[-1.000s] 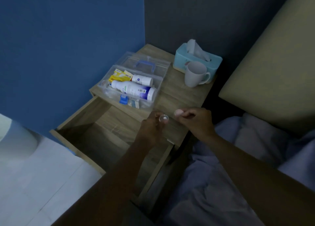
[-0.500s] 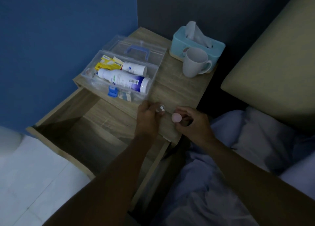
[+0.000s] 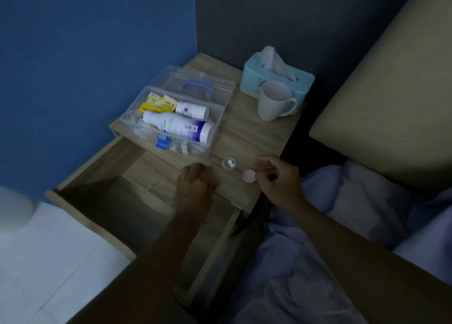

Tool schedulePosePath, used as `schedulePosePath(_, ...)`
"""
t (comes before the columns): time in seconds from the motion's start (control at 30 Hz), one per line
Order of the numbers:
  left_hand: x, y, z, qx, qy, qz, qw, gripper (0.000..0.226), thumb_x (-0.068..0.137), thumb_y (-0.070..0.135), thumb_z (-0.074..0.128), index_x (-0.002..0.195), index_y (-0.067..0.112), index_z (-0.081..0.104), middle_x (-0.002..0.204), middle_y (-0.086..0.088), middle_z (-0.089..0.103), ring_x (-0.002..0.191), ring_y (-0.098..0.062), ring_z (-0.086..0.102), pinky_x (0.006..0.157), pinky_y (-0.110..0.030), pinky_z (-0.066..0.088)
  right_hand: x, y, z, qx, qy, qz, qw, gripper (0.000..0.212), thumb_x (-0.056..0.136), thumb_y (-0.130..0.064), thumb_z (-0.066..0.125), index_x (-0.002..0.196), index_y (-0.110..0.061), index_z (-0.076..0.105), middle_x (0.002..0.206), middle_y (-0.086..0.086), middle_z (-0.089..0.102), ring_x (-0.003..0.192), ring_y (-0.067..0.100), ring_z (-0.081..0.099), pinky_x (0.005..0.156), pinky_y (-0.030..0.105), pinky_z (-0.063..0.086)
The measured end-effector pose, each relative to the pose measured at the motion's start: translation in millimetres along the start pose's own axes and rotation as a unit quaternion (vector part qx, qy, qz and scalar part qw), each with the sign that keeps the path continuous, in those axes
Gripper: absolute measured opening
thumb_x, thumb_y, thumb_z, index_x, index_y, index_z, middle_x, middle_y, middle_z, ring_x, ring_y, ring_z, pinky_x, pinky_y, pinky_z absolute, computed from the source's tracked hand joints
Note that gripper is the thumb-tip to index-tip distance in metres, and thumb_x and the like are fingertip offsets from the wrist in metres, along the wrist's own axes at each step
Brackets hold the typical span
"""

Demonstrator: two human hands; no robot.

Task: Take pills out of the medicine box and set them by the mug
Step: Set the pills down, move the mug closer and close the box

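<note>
A clear medicine box (image 3: pixel 215 125) stands open on the wooden nightstand (image 3: pixel 254 138), holding white bottles and a yellow packet. A small clear pill cup (image 3: pixel 229 163) with two white pills (image 3: pixel 230 163) stands on the nightstand's front part. My left hand (image 3: pixel 195 184) rests just left of the cup, fingers curled, holding nothing I can see. My right hand (image 3: pixel 278 177) pinches a small pink lid (image 3: pixel 249 176) to the right of the cup. The white mug (image 3: pixel 272 100) stands at the back right, well away from the cup.
A light blue tissue box (image 3: pixel 252 76) sits behind the mug. The nightstand's drawer (image 3: pixel 122 189) is pulled out below the box. A beige headboard cushion (image 3: pixel 391 91) and pale bedding (image 3: pixel 342 213) lie to the right. Blue wall is at the left.
My left hand has let go of the pill cup, which now stands on the nightstand, and drew back left. My right hand with the pink lid has shifted slightly right.
</note>
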State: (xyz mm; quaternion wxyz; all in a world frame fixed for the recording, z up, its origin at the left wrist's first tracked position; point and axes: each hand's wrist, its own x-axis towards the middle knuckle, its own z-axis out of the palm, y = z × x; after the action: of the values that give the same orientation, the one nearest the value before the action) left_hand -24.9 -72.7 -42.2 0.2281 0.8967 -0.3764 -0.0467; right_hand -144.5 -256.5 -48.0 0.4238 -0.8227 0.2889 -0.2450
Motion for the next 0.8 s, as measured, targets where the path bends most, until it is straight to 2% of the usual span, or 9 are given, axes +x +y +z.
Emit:
schedulePosePath(0.03,-2.0,-0.2,-1.6,0.003,-0.018,0.0,1.0,0.041,0.095,0.023,0.052,0.132,0.008,0.059,0.137,-0.016,0.053,0.127,-0.034,0.047,0.104,-0.046,0.043,5.0,-4.4,-2.5,-0.007,0.002,-0.005,1.0,0.03,0.075,-0.01,0.064,0.103,-0.01,0.075,0.089,0.0,0.075,0.082,0.015,0.073,0.072,0.013,0.054)
schedulePosePath(0.1,-6.9,0.5,-0.2,-0.009,-0.064,-0.021,0.998,0.053,0.103,0.029,0.038,0.149,0.004,0.037,0.157,-0.018,0.033,0.148,-0.031,0.024,0.119,-0.041,0.029,18.5,-15.0,-8.7,-0.021,0.0,-0.02,1.0,0.032,0.075,-0.015,0.061,0.103,-0.008,0.075,0.09,0.004,0.075,0.083,0.016,0.072,0.076,0.019,0.055)
schedulePosePath(0.17,-14.4,2.4,5.4,0.035,-0.099,-0.015,0.994,0.06,0.105,0.033,0.026,0.155,0.001,0.018,0.163,-0.02,0.015,0.153,-0.03,0.007,0.123,-0.035,0.02,35.7,-25.6,-14.9,-0.036,-0.002,-0.034,0.999,0.028,0.079,-0.014,0.065,0.105,-0.007,0.074,0.094,0.006,0.076,0.087,0.017,0.072,0.08,0.027,0.057)
schedulePosePath(0.23,-21.1,5.7,8.4,0.092,-0.115,-0.003,0.989,0.063,0.105,0.035,0.02,0.155,0.0,0.01,0.164,-0.021,0.007,0.153,-0.031,0.001,0.123,-0.035,0.016,55.7,-33.4,-19.2,-0.067,0.009,-0.054,0.996,0.025,0.083,-0.013,0.067,0.108,-0.008,0.071,0.1,0.007,0.075,0.093,0.017,0.07,0.083,0.025,0.054)
schedulePosePath(0.33,-20.9,9.8,0.9,0.107,-0.106,0.008,0.989,0.063,0.103,0.035,0.022,0.152,-0.005,0.02,0.16,-0.027,0.018,0.151,-0.037,0.016,0.124,-0.042,0.014,89.4,-41.6,-23.2,-0.135,0.004,-0.063,0.989,0.033,0.088,-0.018,0.064,0.121,-0.01,0.062,0.121,0.009,0.065,0.113,0.021,0.061,0.089,0.022,0.043)
schedulePosePath(0.43,-18.9,9.7,-8.3,0.129,-0.099,0.054,0.985,0.065,0.097,0.031,0.022,0.141,-0.014,0.041,0.146,-0.035,0.039,0.137,-0.046,0.041,0.115,-0.052,0.033,120.4,-40.4,-26.5,-0.211,-0.04,-0.047,0.975,0.061,0.091,-0.021,0.062,0.146,-0.01,0.037,0.15,0.014,0.041,0.139,0.028,0.038,0.109,0.033,0.036)
schedulePosePath(0.5,-19.7,9.6,-11.1,0.157,-0.103,0.078,0.979,0.061,0.093,0.026,0.029,0.128,-0.017,0.055,0.133,-0.039,0.052,0.123,-0.05,0.055,0.103,-0.056,0.046,135.4,-36.4,-28.4,-0.29,-0.063,-0.043,0.954,0.077,0.091,-0.025,0.061,0.155,-0.01,0.02,0.163,0.015,0.018,0.151,0.031,0.014,0.121,0.043,0.019)
schedulePosePath(0.67,-14.8,10.7,-13.0,0.201,-0.108,0.087,0.97,0.058,0.09,0.022,0.033,0.121,-0.019,0.06,0.124,-0.04,0.058,0.115,-0.051,0.061,0.095,-0.056,0.052,163.1,-29.7,-28.9,-0.389,-0.079,-0.011,0.918,0.094,0.091,-0.037,0.061,0.157,-0.005,0.003,0.166,0.017,-0.006,0.152,0.034,-0.007,0.124,0.047,0.006)
schedulePosePath(0.8,-10.6,7.8,-9.9,0.224,-0.132,0.091,0.961,0.055,0.089,0.02,0.037,0.117,-0.019,0.062,0.119,-0.042,0.06,0.11,-0.053,0.062,0.091,-0.058,0.053,180.6,-26.5,-27.1,-0.382,-0.084,0.018,0.92,0.099,0.089,-0.041,0.064,0.156,-0.004,0.002,0.166,0.017,-0.003,0.153,0.033,-0.005,0.124,0.045,0.007)
